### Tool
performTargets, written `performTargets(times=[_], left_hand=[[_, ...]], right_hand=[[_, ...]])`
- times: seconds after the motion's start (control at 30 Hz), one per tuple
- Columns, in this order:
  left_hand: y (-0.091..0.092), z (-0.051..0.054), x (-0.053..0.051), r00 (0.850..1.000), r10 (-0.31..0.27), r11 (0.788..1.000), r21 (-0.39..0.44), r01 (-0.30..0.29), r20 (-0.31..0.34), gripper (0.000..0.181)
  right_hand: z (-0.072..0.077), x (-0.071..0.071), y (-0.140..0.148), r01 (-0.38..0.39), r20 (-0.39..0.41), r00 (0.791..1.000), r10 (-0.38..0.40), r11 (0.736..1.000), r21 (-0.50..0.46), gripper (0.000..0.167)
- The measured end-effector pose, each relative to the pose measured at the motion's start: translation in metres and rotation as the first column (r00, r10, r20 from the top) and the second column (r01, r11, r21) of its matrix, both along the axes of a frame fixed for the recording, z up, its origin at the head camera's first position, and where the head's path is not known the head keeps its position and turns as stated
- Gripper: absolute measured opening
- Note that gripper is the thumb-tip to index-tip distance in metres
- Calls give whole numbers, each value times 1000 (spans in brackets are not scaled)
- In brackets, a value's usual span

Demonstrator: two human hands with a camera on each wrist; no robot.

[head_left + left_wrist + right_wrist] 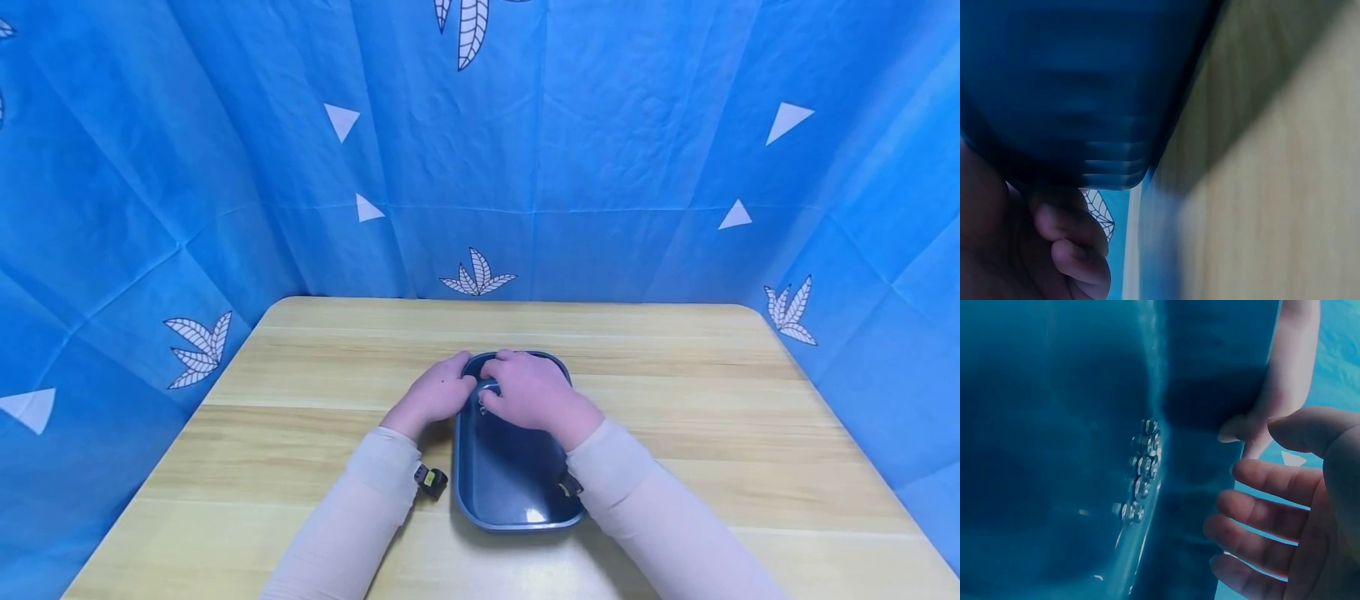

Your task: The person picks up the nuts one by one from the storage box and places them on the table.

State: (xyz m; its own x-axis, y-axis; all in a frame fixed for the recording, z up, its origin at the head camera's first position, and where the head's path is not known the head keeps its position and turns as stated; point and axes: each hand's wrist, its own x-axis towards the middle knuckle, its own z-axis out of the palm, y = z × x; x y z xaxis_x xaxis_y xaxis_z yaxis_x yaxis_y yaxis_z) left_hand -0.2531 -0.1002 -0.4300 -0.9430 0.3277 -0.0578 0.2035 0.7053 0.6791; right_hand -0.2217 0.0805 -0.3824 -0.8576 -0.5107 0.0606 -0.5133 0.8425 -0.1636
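Observation:
A dark blue rectangular tray (510, 475) lies lengthwise on the table. My left hand (438, 389) grips its far left corner, thumb over the rim and fingers curled on the outside, as the left wrist view shows. Over the far end of the tray is my right hand (532, 392), its fingers spread and slightly bent. In the right wrist view nothing is between those fingers. Several small shiny metal hex pieces, nuts or bolts (1143, 467), cluster along the tray's inner edge near the right fingertips. Whether the tray is tilted I cannot tell.
The light wooden table (675, 375) extends around the tray on all sides. Beyond its far and side edges hangs a blue curtain (600, 150) with white leaf and triangle prints. Small black cameras (431, 481) are worn on both wrists, close to the tray.

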Motion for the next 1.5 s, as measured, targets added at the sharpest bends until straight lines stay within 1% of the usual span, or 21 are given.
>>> performTargets(times=[0.13,0.27,0.5,0.7,0.93,1.13,1.5], left_hand=[[1,0,0,1000,-3,1000,-6,3,-4,22],[1,0,-1,1000,-1,1000,-18,1,-2,25],[1,-1,-2,1000,2,999,-41,-2,-1,35],[-1,-3,-1,1000,9,999,-33,-9,13,39],[0,-3,0,999,19,999,-39,-17,36,49],[-1,1,-1,1000,3,999,-42,-2,27,46],[2,1,-2,999,3,999,-38,-2,32,42]], right_hand=[[-3,-3,0,-2,25,1000,2,1000,2,34],[-9,-7,0,-26,35,999,25,1000,4,30],[-25,-12,-3,-85,6,996,85,994,65,23],[-34,-16,-4,-95,2,995,95,991,93,26],[-36,-15,-4,-98,30,995,96,989,108,30],[-37,-17,-4,-114,34,993,111,987,112,27],[-38,-16,-2,-108,42,994,104,989,102,23]])
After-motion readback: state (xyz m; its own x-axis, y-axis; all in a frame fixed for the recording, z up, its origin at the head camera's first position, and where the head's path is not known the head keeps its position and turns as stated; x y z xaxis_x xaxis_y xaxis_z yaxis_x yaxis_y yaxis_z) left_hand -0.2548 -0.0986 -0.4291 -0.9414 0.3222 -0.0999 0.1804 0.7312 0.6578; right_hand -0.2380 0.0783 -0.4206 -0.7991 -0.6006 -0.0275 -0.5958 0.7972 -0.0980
